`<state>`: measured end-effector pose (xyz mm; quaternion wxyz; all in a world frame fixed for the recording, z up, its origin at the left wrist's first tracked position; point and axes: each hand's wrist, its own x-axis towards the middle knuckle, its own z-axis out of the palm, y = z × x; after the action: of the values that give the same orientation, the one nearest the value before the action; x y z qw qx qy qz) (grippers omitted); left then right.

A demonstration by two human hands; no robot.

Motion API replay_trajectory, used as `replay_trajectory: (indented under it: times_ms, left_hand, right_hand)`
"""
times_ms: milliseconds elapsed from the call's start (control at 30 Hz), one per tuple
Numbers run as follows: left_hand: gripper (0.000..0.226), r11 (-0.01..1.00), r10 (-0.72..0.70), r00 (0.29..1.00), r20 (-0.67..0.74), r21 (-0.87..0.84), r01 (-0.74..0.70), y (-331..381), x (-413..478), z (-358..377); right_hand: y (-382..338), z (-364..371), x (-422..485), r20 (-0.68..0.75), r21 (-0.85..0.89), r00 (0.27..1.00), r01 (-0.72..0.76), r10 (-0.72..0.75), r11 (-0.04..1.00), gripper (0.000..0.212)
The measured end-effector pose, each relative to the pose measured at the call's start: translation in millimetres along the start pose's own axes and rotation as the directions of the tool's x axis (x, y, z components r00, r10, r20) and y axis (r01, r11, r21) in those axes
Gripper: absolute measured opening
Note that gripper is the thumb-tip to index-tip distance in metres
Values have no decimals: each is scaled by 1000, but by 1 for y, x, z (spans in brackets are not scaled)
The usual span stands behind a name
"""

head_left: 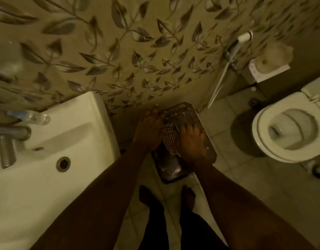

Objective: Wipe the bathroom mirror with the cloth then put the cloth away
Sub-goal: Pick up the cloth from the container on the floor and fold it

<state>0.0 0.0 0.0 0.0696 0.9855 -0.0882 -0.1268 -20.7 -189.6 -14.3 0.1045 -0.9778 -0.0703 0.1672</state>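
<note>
Put-away step: our left hand [148,127] and right hand [191,141], grip flat-fingered, press striped cloth [169,139] into dark box [181,112]; next, lift away.

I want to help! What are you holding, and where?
The striped cloth, over the dark box: left hand at its left edge, right hand at its right edge. The grip itself is too blurred to tell.

Right of the sink [65,159], cloth [169,138] mostly covered by left hand [148,130] and right hand [191,141], I cannot tell if either grips it, sink cut by the edge, bottle [34,117] on it blurred.
</note>
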Motion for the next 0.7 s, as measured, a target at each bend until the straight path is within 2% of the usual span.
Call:
replay_trajectory:
  times_ms: [67, 200, 367, 533, 700]
  left_hand:
    - [68, 999, -44, 995, 92, 18, 43, -2, 12, 14]
    - [61, 990, -141, 975, 169, 25, 139, -9, 32, 49]
    - [50, 965, -232, 951, 206, -76, 252, -15, 52, 76]
    - [38, 915, -306, 924, 229, -199, 352, -12, 62, 85]
    - [41, 850, -374, 882, 286, -276, 449, -8, 66, 86]
  right_hand:
    - [-4, 14, 3, 47, 37, 999, -10, 8, 999, 58]
    - [-14, 51, 6, 77, 43, 997, 28, -32, 999, 46]
    - [-20, 87, 14, 156, 50, 985, 61, -68, 997, 54]
    - [-22, 107, 19, 132, 41, 989, 54, -59, 998, 54]
    - [-24, 109, 23, 148, 24, 989, 23, -26, 999, 58]
